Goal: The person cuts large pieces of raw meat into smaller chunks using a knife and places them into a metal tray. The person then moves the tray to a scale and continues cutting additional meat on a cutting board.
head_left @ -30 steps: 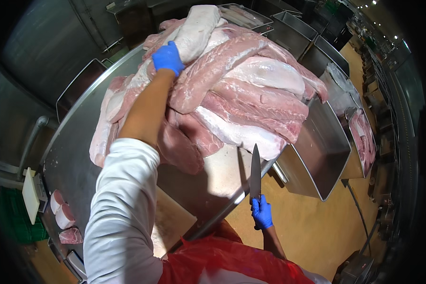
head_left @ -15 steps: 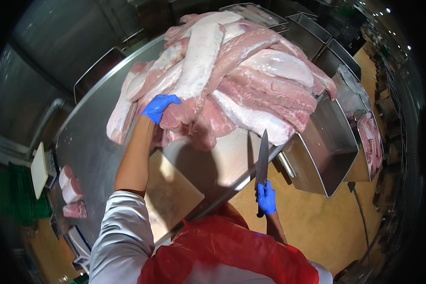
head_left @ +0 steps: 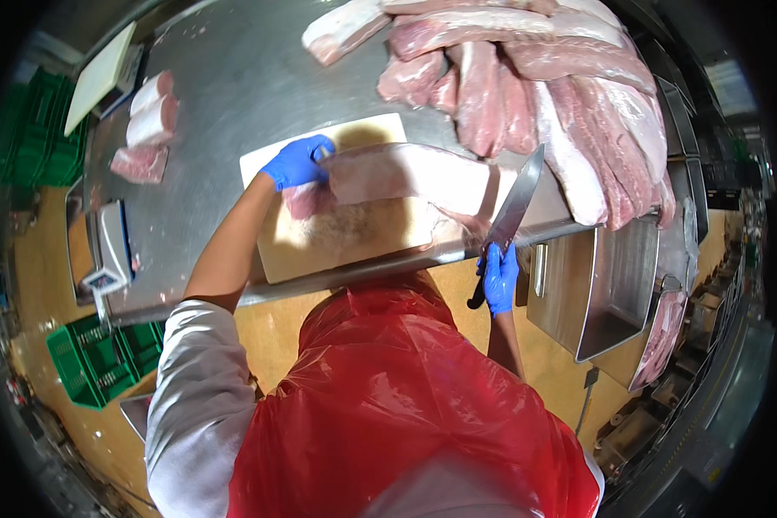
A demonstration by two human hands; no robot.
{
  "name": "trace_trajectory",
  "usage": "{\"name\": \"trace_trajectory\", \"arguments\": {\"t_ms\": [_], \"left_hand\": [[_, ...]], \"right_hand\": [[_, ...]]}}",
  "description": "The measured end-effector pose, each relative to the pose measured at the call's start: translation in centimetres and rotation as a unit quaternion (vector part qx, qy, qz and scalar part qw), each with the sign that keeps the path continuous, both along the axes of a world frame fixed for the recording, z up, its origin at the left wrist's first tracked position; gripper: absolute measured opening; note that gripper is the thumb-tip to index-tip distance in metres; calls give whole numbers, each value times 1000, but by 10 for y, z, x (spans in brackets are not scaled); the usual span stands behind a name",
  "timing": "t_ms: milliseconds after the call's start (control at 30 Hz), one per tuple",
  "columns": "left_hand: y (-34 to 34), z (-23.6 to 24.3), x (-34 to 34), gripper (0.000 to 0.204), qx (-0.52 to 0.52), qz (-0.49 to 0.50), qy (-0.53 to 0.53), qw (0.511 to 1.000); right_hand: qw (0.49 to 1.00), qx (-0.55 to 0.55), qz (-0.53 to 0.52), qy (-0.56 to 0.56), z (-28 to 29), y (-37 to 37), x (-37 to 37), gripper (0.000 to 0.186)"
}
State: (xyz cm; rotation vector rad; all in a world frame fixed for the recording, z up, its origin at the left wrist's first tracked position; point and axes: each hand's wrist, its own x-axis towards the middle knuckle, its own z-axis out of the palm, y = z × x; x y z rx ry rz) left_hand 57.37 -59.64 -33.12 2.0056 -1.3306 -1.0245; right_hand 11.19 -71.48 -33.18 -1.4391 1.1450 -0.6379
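A long pale pork loin [head_left: 414, 177] lies across the cream cutting board [head_left: 319, 250], its right part reaching past the board onto the steel table. Its left end is in the grip of my left hand [head_left: 299, 162], gloved in blue, fingers curled over the meat. My right hand [head_left: 500, 278], also in a blue glove, holds a large knife [head_left: 518, 200] by its black handle at the table's near edge. The blade points up and away, close to the loin's right end. Part of the loin's left end is hidden under my left glove.
Several more loins [head_left: 570, 60] are heaped at the far right of the steel table [head_left: 207, 95]. Three cut meat pieces [head_left: 152, 123] lie at the left, near a scale [head_left: 110, 246]. A steel bin [head_left: 617, 293] stands right of the table; green crates [head_left: 104, 358] stand left.
My left hand has pulled a loin from the heap toward me and laid it across the board. The knife stays in my right hand. My view has shifted nearer and left.
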Motion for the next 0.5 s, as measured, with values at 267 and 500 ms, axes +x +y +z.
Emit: {"name": "trace_trajectory", "arguments": {"t_ms": [267, 500], "left_hand": [[48, -25, 33, 75, -75, 127, 50, 988], [48, -13, -47, 76, -141, 126, -45, 981]], "right_hand": [[995, 17, 9, -99, -36, 11, 64, 17], [992, -19, 3, -123, -64, -82, 83, 19]]}}
